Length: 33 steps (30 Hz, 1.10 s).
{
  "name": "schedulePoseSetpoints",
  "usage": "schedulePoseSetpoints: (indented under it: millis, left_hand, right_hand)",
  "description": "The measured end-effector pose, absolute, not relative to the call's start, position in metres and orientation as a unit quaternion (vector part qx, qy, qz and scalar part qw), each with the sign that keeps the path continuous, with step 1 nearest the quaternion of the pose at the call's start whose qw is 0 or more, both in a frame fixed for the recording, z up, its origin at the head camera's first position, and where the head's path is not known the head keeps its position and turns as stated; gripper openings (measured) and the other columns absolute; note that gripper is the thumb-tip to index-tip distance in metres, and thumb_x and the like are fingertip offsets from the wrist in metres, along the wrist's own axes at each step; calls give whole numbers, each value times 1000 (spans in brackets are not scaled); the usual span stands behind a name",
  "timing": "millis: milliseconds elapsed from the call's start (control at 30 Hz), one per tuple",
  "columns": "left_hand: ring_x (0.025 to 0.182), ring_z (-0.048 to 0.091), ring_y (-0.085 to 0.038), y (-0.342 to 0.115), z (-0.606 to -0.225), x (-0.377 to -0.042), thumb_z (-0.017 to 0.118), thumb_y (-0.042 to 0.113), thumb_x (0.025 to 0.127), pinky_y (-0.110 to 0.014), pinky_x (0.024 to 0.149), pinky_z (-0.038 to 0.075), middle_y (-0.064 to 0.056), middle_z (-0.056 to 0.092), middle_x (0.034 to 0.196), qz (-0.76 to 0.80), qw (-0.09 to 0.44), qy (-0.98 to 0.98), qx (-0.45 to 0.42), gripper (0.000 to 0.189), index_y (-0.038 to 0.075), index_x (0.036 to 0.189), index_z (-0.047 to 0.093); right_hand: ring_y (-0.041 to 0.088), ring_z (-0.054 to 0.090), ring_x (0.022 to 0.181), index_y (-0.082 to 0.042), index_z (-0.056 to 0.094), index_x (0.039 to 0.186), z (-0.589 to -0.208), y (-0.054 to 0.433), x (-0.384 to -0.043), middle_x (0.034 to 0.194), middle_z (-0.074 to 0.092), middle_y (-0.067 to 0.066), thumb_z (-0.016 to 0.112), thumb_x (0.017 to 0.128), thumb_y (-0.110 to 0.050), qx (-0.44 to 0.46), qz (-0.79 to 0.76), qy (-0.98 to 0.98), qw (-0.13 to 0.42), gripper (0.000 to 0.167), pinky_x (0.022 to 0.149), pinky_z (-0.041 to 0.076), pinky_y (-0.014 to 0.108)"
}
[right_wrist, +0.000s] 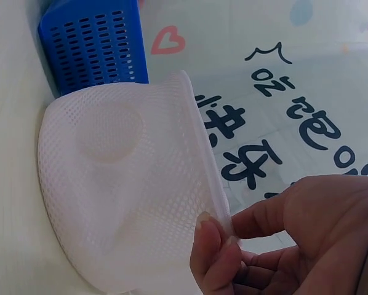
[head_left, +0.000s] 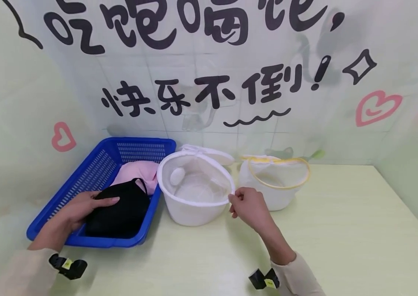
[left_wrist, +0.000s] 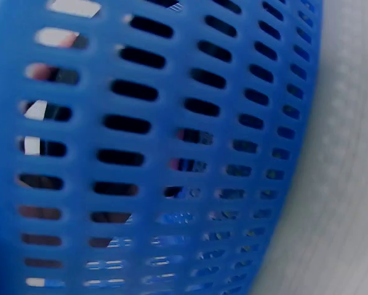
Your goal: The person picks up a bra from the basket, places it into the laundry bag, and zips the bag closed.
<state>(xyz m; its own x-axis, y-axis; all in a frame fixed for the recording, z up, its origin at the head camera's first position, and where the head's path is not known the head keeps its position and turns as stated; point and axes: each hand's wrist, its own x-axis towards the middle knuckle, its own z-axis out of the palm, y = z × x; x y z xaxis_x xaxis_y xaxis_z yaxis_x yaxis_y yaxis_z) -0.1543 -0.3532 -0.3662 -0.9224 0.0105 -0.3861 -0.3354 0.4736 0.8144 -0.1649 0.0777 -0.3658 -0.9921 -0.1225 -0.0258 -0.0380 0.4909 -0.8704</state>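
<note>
In the head view my left hand (head_left: 80,208) reaches into the blue basket (head_left: 107,246) and grips a black garment (head_left: 120,213) by its left side, thumb on top. A thin strap loops from the garment's upper edge; its exact kind I cannot tell. Behind it in the basket lies a pink cloth (head_left: 135,172). My right hand (head_left: 250,207) pinches the right rim of a white mesh laundry bag (head_left: 190,213), which stands with its mouth wide. The right wrist view shows thumb and fingertips on the rim of that mesh bag (right_wrist: 122,184). Basket slats (left_wrist: 172,147) fill the left wrist view, hiding the hand.
Right of the white bag stands a second mesh bag (head_left: 268,197) with a yellow rim. Everything rests on a pale table (head_left: 342,230). A printed wall covering (head_left: 209,123) rises right behind the bags, and another wall borders the basket's left.
</note>
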Motion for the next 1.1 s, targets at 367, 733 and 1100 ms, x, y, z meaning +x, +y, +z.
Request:
schedulePoseSetpoints:
  millis: [367,733,1100]
  left_hand:
    - [106,54,-17,-361,-348,-149,55,39,96,-30,81,51,-30,31,143,512,120,848,-71,81,-10,147,14]
    - [82,67,-13,-370,-328,-145,55,18,98,-30,69,54,7,69,95,659,66,748,-47,13,25,104,64]
    - [89,64,-8,-353,-301,-146,55,11,97,-23,72,53,10,67,105,681,7,732,12,17,18,111,62]
  right_hand:
    - [17,61,53,-5,61,72,-355,86,-161,63,63,7,57,92,-13,-48,-484,871,75,22,52,37,29]
    - [17,60,53,-6,60,71,-355,88,-161,61,62,5,57,93,-14,-52,-485,869,77,23,51,37,29]
    - [17,59,53,-7,60,71,-357,88,-161,61,62,5,56,92,-14,-62,-474,875,72,22,49,35,28]
